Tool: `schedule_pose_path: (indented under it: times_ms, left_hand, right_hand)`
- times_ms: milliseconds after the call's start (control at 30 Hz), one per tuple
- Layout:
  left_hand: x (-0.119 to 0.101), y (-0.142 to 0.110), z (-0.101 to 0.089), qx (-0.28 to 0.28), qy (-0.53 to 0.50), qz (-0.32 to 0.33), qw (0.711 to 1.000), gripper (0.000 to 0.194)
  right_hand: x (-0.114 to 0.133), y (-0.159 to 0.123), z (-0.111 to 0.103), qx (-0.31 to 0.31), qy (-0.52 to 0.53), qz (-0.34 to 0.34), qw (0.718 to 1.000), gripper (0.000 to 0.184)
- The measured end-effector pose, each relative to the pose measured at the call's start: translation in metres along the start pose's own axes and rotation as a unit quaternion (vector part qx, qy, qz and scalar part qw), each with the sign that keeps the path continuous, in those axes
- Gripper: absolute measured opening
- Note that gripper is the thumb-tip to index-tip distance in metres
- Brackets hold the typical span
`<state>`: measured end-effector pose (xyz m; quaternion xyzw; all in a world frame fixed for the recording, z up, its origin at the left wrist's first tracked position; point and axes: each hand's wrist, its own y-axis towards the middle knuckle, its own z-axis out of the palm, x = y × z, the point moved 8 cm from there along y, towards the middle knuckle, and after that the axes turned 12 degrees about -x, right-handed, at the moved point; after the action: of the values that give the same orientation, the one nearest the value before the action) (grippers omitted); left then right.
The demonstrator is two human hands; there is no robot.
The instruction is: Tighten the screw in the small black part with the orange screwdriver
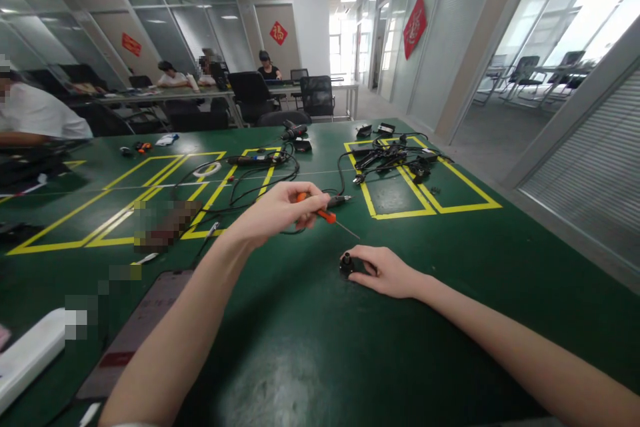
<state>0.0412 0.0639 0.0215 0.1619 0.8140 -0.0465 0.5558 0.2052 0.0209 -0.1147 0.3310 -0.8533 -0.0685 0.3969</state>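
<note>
My left hand (293, 207) is closed round the orange handle of a screwdriver (327, 216), whose thin metal shaft slants down to the right. The tip ends in the air, a little above and right of a small round black part (346, 265) with a short post on top. My right hand (383, 270) grips that black part between thumb and fingers at the table top. Behind the screwdriver a dark pen-like tool with a metal tip (340, 201) lies on the table; its other end is hidden by my left hand.
Yellow tape outlines (405, 215) mark the green table (425, 360). Black cabled parts (383, 157) lie in a heap at the back right. A power drill (294, 131) lies at the back. At left are a tablet-like device (150, 320) and a white power strip (33, 353). Several people sit beyond.
</note>
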Motion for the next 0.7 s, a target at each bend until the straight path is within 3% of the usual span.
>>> schedule_pose_path:
  times_ms: [200, 467, 700]
  left_hand:
    - [-0.029, -0.012, -0.032, -0.047, 0.008, 0.042, 0.998, 0.035]
    - [-0.027, -0.015, -0.006, -0.030, 0.018, 0.069, 0.997, 0.034]
    - [-0.026, -0.014, 0.006, -0.015, -0.004, 0.088, 0.996, 0.029]
  right_hand:
    - [0.000, 0.000, 0.000, 0.005, -0.006, -0.006, 1.000, 0.035]
    - [0.003, 0.000, -0.002, -0.001, -0.006, -0.004, 1.000, 0.034]
    - [0.002, 0.000, -0.002, -0.002, -0.005, -0.010, 1.000, 0.035]
